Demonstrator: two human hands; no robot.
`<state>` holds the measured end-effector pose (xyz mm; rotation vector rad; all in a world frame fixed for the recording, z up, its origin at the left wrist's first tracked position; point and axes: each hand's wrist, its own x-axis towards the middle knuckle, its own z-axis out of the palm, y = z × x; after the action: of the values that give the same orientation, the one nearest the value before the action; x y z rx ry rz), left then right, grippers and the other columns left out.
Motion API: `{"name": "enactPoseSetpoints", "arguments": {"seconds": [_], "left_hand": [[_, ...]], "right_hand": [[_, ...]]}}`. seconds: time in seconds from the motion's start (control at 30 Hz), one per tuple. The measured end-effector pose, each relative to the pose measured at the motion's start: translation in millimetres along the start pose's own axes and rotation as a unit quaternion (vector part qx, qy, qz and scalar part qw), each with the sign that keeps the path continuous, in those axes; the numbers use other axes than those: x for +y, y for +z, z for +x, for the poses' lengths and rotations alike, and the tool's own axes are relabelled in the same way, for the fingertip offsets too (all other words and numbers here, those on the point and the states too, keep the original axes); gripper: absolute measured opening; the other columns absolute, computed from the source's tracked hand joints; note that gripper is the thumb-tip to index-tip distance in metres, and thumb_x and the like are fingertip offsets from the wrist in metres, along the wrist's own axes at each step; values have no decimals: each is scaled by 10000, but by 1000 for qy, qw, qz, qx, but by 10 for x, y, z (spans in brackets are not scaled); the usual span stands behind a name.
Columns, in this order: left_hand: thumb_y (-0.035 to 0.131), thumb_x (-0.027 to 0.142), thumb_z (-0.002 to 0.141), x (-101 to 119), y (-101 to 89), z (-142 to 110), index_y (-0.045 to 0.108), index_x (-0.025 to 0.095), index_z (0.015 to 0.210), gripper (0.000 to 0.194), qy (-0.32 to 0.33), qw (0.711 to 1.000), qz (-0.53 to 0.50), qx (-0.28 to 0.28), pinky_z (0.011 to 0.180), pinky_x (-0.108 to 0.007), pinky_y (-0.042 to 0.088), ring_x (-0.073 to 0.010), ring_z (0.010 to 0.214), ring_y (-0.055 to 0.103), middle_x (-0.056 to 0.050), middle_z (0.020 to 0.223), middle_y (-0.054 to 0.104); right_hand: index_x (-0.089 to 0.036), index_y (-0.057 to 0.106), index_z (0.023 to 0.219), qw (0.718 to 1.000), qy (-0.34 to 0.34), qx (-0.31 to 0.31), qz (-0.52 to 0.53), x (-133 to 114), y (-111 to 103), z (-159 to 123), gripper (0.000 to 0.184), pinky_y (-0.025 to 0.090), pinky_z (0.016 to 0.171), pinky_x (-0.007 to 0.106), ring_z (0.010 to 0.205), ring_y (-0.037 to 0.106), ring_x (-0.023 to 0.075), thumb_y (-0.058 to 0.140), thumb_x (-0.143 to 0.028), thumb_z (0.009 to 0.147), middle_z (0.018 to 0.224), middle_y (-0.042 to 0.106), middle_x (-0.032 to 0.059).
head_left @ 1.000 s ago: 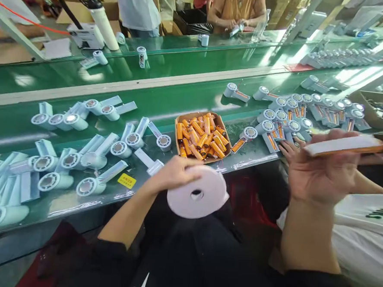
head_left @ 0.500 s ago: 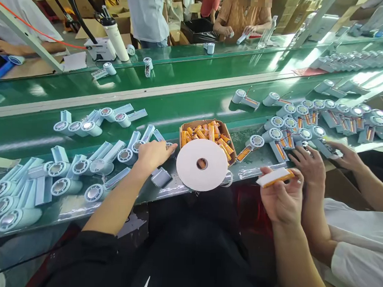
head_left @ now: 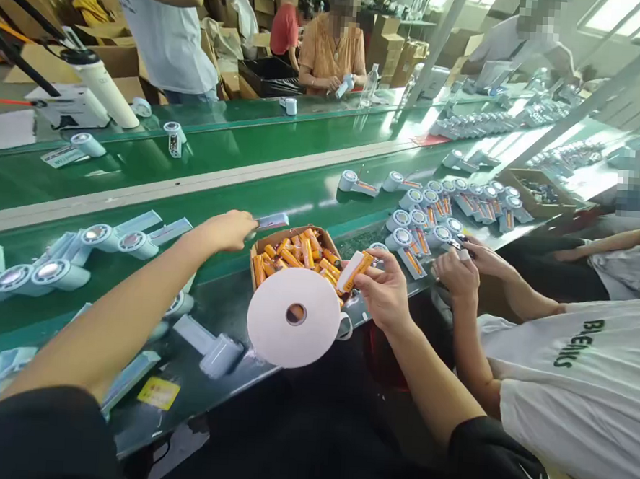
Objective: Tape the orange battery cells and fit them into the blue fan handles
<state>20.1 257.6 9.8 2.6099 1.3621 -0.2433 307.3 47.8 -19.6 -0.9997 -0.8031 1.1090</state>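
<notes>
A worker's left hand (head_left: 229, 231) grips one end of a pale blue casing (head_left: 273, 221), while the right hand (head_left: 386, 292) pinches an orange battery (head_left: 355, 273) backed with white, its print unreadable. A white roll (head_left: 272, 322) stands between and below the hands. Below the left hand lies a yellow label (head_left: 159, 393), illegible; beyond the right, a co-worker's white shirt (head_left: 569, 421) bears dark, slanted capitals.
</notes>
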Motion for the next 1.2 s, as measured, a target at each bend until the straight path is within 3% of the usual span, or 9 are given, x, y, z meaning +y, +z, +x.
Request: {"name": "enactPoseSetpoints", "arguments": {"seconds": [0.17,0.33,0.4,0.5,0.67,0.83,1.2], "left_hand": [[728,115,665,-98,20,770,791,239,872,250,28,999,8,-40,1077,-289,484,-261,1276,644,-74,1329,747],[671,290,815,-262,143,982,812,311,977,216,16,998,-29,-47,941,-238,512,-195,1113,713,22,1239,800],[631,337,866,-295,164,999,803,320,1056,257,9,998,-44,-37,916,-235,507,-190,1098,718,25,1227,806],[567,355,920,-286,186,1011,775,311,1145,309,-2,998,-58,-15,907,-259,502,-207,1078,722,-1,1198,811],[489,386,993,-217,229,1038,720,292,1221,338,-9,997,-79,9,891,-277,491,-221,1062,722,-30,1159,811],[516,380,991,-172,264,1097,709,297,1219,310,-20,995,-92,15,891,-284,492,-233,1081,719,-32,1134,812],[509,339,1016,-31,325,1263,692,290,1236,291,-64,991,-111,22,940,-312,502,-255,1148,714,-57,1235,789]], "right_hand": [[-285,632,1033,996,-46,-51,-54,31,141,571,541,665,674,375,697,787,223,969,-508,674,783,805,-24],[-252,643,1078,974,-44,-134,-178,247,426,1460,442,635,715,347,681,759,188,861,-482,770,778,803,-22],[-234,652,1099,946,-40,-176,-270,383,592,1802,355,619,748,338,686,744,180,782,-430,835,766,801,-23],[-207,670,1143,862,-62,-236,-444,542,782,2135,250,578,765,307,676,714,170,683,-300,912,762,807,-19],[-203,674,1276,728,-111,-319,-596,611,839,2217,290,543,835,292,819,760,196,586,-214,1000,908,843,26],[-228,653,1377,601,-122,-344,-711,592,857,2198,341,534,859,308,953,782,250,515,-267,1067,1032,839,66],[-295,735,1340,505,-86,-387,-766,671,1046,2294,355,567,888,401,1087,762,349,644,-409,1016,1182,808,141]]}}
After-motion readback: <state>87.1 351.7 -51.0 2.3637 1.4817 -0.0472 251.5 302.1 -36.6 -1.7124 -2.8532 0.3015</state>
